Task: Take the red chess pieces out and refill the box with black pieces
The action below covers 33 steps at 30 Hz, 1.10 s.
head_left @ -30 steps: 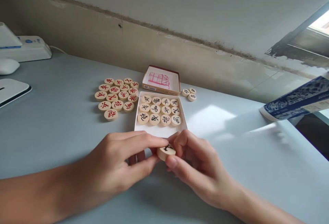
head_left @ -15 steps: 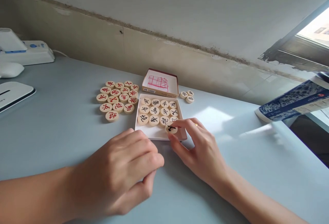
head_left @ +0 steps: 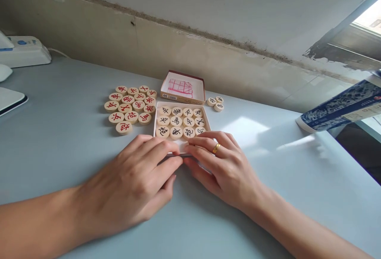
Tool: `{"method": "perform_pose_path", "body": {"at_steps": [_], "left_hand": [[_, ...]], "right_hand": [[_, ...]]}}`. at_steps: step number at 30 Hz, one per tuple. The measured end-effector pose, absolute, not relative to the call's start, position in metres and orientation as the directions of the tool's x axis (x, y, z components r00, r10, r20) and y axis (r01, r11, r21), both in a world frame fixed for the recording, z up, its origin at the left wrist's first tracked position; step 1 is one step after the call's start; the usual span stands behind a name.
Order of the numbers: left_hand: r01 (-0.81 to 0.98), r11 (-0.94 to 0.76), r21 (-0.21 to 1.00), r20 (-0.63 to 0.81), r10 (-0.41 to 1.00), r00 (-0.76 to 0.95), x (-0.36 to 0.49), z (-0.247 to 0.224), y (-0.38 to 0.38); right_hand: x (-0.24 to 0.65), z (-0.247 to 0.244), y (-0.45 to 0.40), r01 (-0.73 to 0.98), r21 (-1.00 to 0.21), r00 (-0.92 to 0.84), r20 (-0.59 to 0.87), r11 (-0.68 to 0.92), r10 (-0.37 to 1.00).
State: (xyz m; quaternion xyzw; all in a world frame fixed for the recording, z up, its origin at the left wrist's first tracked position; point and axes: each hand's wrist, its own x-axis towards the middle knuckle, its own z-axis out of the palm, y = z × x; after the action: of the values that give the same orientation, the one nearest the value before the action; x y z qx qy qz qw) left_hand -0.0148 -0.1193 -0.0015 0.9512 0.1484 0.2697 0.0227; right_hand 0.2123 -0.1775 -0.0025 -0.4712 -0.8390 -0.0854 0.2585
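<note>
A white box tray (head_left: pixel 155 126) holds rows of round Chinese chess pieces (head_left: pixel 176 121) with black characters. My left hand (head_left: pixel 143 175) is at its near left corner, curled fingers on the near wall. My right hand (head_left: pixel 223 164), with a gold ring, closes over the near right edge, fingertips inside and thumb outside. The black piece it held earlier does not show; my fingers cover part of the front row. Left of the tray lies a cluster of red-lettered pieces (head_left: pixel 127 99). Right of the lid are 3 loose black-lettered pieces (head_left: pixel 219 107).
Behind the tray, against the wall, rests the box lid (head_left: pixel 184 88), its inside marked with a red grid. A blue patterned cup (head_left: pixel 342 102) leans in at the right edge. A power strip (head_left: pixel 29 50) and a white device (head_left: pixel 10 99) are at the left.
My right hand has lowered the black piece into the tray area, where it is no longer visible. My left hand has moved forward and up to the tray's near edge.
</note>
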Motion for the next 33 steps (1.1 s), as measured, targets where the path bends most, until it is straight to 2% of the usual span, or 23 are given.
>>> {"method": "perform_pose_path", "body": {"at_steps": [8, 13, 20, 33], "left_hand": [[0.272, -0.953, 0.133, 0.504, 0.301, 0.81, -0.014, -0.002, -0.12], [0.269, -0.956, 0.118, 0.495, 0.292, 0.818, -0.0166, -0.0026, -0.1213], [0.271, -0.953, 0.132, 0.497, 0.3, 0.814, -0.0145, -0.0023, -0.1193], [0.282, -0.951, 0.126, 0.501, 0.307, 0.809, -0.0156, -0.0046, -0.1205]], "right_hand": [[0.2117, -0.0017, -0.1776, 0.901, 0.014, -0.371, 0.546, 0.434, 0.751], [0.2102, -0.0026, -0.178, 0.899, 0.003, -0.368, 0.551, 0.439, 0.749], [0.2126, -0.002, -0.1762, 0.887, -0.078, -0.342, 0.555, 0.456, 0.758], [0.2156, -0.006, -0.1769, 0.908, 0.027, -0.352, 0.591, 0.418, 0.726]]}}
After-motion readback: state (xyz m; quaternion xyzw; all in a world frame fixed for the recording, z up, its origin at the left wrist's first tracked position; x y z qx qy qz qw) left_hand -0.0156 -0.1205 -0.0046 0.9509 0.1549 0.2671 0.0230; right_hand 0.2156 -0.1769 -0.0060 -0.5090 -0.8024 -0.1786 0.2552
